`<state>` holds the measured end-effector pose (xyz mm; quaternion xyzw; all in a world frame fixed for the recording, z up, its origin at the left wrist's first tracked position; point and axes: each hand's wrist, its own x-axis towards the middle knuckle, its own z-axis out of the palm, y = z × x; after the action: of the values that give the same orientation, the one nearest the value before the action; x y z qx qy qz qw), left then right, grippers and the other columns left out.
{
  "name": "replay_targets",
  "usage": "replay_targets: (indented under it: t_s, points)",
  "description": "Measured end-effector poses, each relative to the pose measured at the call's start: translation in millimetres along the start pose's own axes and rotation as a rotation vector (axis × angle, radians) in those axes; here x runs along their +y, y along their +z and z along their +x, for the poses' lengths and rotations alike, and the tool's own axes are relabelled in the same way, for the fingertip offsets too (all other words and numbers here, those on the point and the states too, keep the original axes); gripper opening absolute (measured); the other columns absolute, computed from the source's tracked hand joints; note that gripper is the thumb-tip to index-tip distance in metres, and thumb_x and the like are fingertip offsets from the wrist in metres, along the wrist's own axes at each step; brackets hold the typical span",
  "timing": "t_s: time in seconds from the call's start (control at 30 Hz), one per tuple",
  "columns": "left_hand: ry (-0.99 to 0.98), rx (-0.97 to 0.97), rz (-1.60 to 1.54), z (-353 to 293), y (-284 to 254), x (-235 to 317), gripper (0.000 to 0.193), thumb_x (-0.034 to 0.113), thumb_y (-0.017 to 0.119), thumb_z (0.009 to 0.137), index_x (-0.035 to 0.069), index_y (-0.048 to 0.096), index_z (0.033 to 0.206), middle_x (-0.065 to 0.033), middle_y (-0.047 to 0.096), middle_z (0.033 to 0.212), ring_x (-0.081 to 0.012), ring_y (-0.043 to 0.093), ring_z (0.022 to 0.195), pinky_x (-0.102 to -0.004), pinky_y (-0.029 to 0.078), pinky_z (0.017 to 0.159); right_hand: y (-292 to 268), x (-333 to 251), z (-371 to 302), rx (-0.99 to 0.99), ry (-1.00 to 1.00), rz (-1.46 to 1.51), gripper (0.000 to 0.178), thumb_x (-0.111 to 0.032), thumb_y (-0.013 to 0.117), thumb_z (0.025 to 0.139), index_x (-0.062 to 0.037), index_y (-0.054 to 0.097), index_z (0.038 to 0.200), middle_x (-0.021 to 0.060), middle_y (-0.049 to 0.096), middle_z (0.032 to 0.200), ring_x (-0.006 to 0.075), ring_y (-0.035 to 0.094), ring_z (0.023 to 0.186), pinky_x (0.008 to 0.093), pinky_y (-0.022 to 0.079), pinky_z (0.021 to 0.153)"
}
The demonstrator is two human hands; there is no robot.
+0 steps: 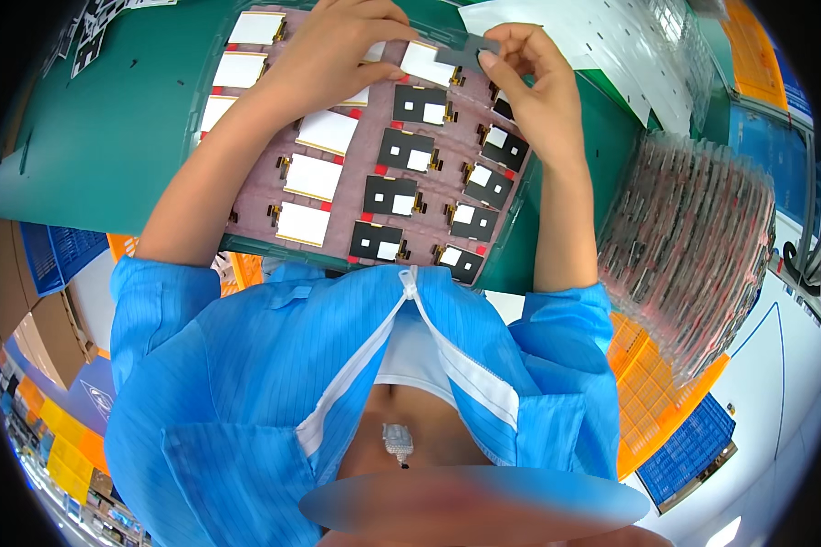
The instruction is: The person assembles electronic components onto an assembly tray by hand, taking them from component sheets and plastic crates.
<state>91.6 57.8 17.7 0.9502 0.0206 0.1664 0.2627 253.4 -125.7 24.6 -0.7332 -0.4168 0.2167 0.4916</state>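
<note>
A pink tray holds small flat panels with short golden flex tails. Several have plain white faces, such as one white panel; others carry black stickers with white cut-outs, like this black-covered panel. My right hand pinches a thin dark grey sticker between thumb and fingers. The sticker overlaps the right part of a white panel in the far row. My left hand has thumb and fingers apart, with the thumb tip at that panel's left edge.
The tray lies on a green work surface. White release sheets lie at the far right. A tall stack of clear trays stands to the right, near an orange crate. Black-and-white sheet scraps sit at the far left.
</note>
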Motion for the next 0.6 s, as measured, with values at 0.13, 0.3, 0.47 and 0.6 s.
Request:
replay_targets:
  t_s: [0.13, 0.3, 0.47, 0.6]
  points:
    - [-0.017, -0.016, 0.024, -2, -1, 1, 0.036, 0.019, 0.078, 0.072, 0.010, 0.070, 0.106, -0.0052, 0.062, 0.106, -0.0268, 0.054, 0.104, -0.0399, 0.039, 0.088, -5, -10, -3, -0.097, -0.079, 0.037, 0.018, -0.001, 0.063, 0.089, -0.0029, 0.062, 0.107, -0.0015, 0.061, 0.094, 0.0068, 0.053, 0.083, 0.0212, 0.043, 0.075]
    - [-0.011, -0.017, 0.007, -1, 0, 0, 0.035, 0.019, 0.077, 0.074, 0.010, 0.069, 0.107, -0.0056, 0.061, 0.106, -0.0266, 0.053, 0.105, -0.0398, 0.038, 0.089, -8, -25, -7, -0.102, -0.043, 0.201, 0.023, 0.002, 0.058, 0.089, -0.0015, 0.061, 0.112, -0.0016, 0.059, 0.096, 0.0072, 0.051, 0.082, 0.0212, 0.042, 0.076]
    - [0.428, 0.398, -0.423, 2, 27, -24, 0.035, 0.019, 0.077, 0.074, 0.010, 0.069, 0.108, -0.0063, 0.061, 0.106, -0.0273, 0.052, 0.106, -0.0401, 0.038, 0.090, -18, -44, -8, -0.106, -0.270, -0.316, 0.032, 0.006, 0.056, 0.089, -0.0006, 0.061, 0.120, -0.0005, 0.060, 0.097, 0.0082, 0.054, 0.085, 0.0237, 0.043, 0.071]
    - [0.404, 0.381, -0.430, -1, 27, -23, 0.035, 0.018, 0.077, 0.075, 0.009, 0.069, 0.108, -0.0065, 0.061, 0.107, -0.0279, 0.052, 0.107, -0.0405, 0.039, 0.091, -4, -78, -9, -0.087, 0.187, -0.066, 0.011, 0.002, 0.064, 0.087, -0.0025, 0.061, 0.097, -0.0002, 0.057, 0.078, 0.0081, 0.051, 0.073, 0.0219, 0.041, 0.068]
